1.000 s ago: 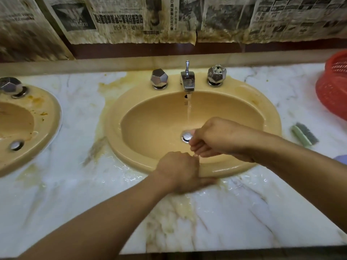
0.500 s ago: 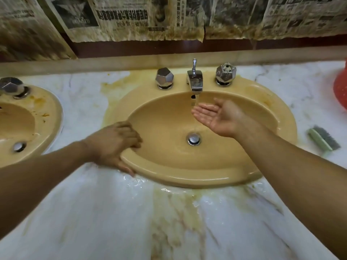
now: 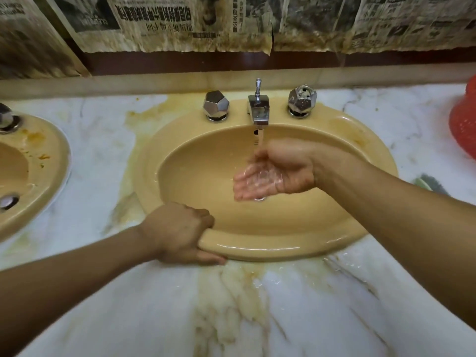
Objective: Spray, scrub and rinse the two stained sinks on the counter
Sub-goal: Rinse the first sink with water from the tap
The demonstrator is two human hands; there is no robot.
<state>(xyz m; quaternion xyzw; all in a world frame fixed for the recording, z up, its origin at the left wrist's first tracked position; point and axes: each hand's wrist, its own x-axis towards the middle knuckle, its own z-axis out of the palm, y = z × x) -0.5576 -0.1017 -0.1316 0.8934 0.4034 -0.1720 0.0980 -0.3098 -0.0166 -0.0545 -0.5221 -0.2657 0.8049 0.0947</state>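
The left grip [image 3: 180, 233] clamps the near rim of the centre sink [image 3: 270, 247], likely to rub it clean, while the right grip [image 3: 275, 173], spread and cupped under the running tap [image 3: 259, 113], gathers rinse water; the stained second sink [image 3: 49, 161] sits at left.

Left hand [image 3: 180, 233] grips the sink [image 3: 260, 249] rim, fingers curled; right hand [image 3: 273, 172] cupped palm-up, fingers relaxed
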